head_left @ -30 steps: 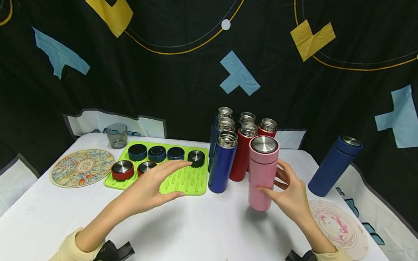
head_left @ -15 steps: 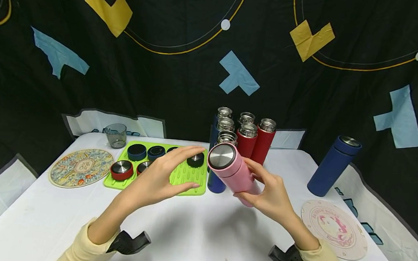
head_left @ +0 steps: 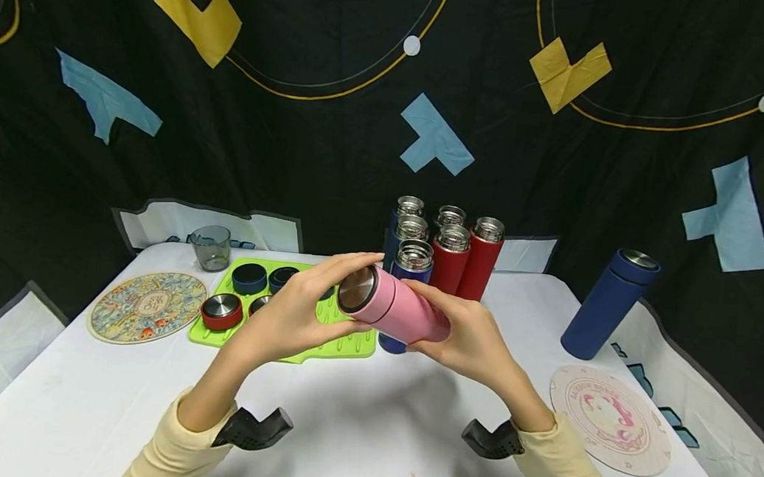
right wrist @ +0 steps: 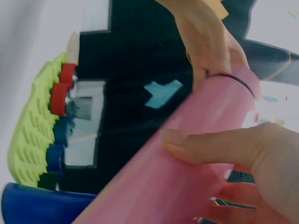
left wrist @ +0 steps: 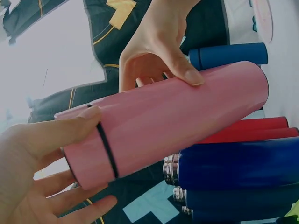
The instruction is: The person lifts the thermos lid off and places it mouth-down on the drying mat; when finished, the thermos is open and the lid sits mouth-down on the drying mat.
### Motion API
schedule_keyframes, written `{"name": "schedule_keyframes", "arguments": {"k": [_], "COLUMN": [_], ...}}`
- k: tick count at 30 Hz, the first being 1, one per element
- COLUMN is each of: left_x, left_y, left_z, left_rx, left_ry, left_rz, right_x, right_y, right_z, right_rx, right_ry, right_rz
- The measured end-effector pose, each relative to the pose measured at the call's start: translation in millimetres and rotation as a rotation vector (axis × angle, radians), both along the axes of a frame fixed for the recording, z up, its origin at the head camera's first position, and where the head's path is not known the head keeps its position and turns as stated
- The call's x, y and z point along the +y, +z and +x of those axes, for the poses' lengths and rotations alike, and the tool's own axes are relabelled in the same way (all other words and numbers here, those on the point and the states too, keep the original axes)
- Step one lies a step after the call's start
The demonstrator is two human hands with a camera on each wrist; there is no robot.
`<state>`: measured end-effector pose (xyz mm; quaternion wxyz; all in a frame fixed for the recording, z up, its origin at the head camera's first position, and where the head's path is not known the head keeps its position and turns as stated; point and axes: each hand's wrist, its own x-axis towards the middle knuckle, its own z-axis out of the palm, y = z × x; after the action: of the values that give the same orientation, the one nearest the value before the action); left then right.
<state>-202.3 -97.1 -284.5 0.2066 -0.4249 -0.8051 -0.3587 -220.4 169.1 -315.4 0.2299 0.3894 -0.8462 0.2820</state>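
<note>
A pink thermos bottle [head_left: 410, 313] is held in the air above the table, tilted with its steel-topped lid [head_left: 358, 288] toward the left. My right hand [head_left: 465, 333] grips its body from the right, thumb [right wrist: 205, 147] along the near side. At the other end my left hand [head_left: 300, 303] has thumb and fingers around the lid; in the left wrist view the thumb [left wrist: 70, 128] lies close to the dark seam ring. The lid is still on the bottle. Behind the pink bottle stand several lidless blue and red bottles [head_left: 448, 262].
A green mat [head_left: 348, 345] with blue and red lids [head_left: 222, 310] lies at left, partly hidden by my left hand. Nearby are a glass cup [head_left: 211, 247] and a patterned round mat [head_left: 149, 307]. A lidded blue bottle [head_left: 610, 305] and a pink round mat [head_left: 611, 421] are at right.
My right hand has brought the pink bottle leftward and tipped its lid end toward my left hand. The left hand has moved slightly right and up, and now holds the lid.
</note>
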Motion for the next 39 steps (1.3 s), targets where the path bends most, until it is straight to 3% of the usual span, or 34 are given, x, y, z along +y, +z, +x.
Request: {"name": "schedule_keyframes", "arguments": {"k": [8,16,22,31,39], "left_x": [-6.2,-9.4,-11.1,-7.7,-7.3], "left_y": [-6.5,-5.7,-3.0,-2.4,-0.1], "left_z": [-6.7,-7.3,-4.6,-2.8,1.1], "left_rx": [-0.010,0.055,0.059,0.079,0.079], "left_ry": [-0.031,-0.051,-0.068,-0.055,-0.005], "left_rz": [-0.028,0.000,0.030,0.009,0.000], "right_x": [-5.5,-5.3,-0.2,4.0,2.3], "right_y": [4.3,1.9,-0.1,-3.1,-0.9], "right_z": [-8.5,-15.0,-21.3,-25.9,-23.1], "right_rx": [-0.048,-0.141,-0.185,-0.193,-0.097], "right_ry": [-0.004,0.132,0.230,0.257,0.264], "right_rz": [0.086,0.022,0.002,-0.058,-0.074]}}
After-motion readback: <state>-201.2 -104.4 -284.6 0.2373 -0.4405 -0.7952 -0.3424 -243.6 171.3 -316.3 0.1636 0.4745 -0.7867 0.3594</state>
